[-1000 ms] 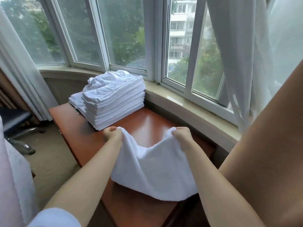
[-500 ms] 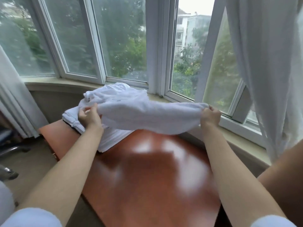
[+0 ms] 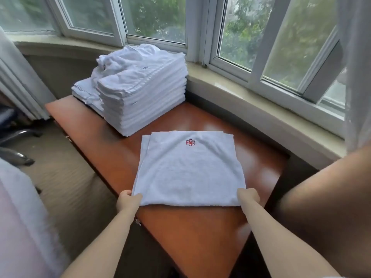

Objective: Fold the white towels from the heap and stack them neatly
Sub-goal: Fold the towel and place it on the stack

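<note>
Pinching the near corners of the towel [image 3: 189, 169] with my left hand [image 3: 128, 201] and right hand [image 3: 249, 197], I have it lying flat, folded once, on the surface [image 3: 200, 237]. Next I'd fold it again, then add it to the stack [image 3: 144, 97].
</note>
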### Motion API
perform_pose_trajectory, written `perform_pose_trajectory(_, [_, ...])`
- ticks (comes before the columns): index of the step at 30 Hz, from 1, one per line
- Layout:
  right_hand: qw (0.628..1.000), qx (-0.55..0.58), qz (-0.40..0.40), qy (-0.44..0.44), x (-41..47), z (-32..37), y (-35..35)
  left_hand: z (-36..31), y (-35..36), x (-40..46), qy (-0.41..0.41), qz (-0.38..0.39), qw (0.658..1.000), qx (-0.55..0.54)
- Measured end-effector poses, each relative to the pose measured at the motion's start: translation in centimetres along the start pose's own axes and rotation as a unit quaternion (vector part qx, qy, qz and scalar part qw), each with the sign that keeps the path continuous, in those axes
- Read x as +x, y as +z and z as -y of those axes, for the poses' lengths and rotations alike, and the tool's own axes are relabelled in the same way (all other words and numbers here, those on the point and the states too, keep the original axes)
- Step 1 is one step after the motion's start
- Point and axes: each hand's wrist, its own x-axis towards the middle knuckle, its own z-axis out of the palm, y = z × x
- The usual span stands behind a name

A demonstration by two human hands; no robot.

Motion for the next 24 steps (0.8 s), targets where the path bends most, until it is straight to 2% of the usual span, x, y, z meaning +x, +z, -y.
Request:
perform_pose_trajectory(3, [0.999,-0.011,-0.041,-0.025,-0.9,0.5,-0.9,-0.7,-0.5,-0.2,0.057,-0.020,0.997,-0.039])
perform_pose_trajectory(6, [0.994,-0.056,-0.088,-0.028,-1.7,0.6,-1.8,-0.9,-1.0,-1.3,0.038,-0.086,0.989,-0.111])
perform_pose_trajectory(8, [0.995,-0.089,-0.053,-0.009,-1.9,0.1,-1.7,-0.4,-1.0,-1.9,-0.006,-0.072,0.996,-0.055])
perform_pose_trajectory(11, [0.994,-0.107,0.005,0.001,-2.3,-0.6,-1.0,-0.5,-0.4,-2.4,-0.049,0.000,0.997,0.059])
perform_pose_trajectory(17, [0.985,-0.173,-0.017,-0.019,-3.0,0.4,0.9,-3.9,1.1,-1.5,-0.006,0.041,0.986,0.161])
perform_pose_trajectory(24, [0.968,-0.233,-0.086,-0.032,-2.1,2.4,3.0,-6.3,2.0,1.3,0.014,0.058,0.970,0.234])
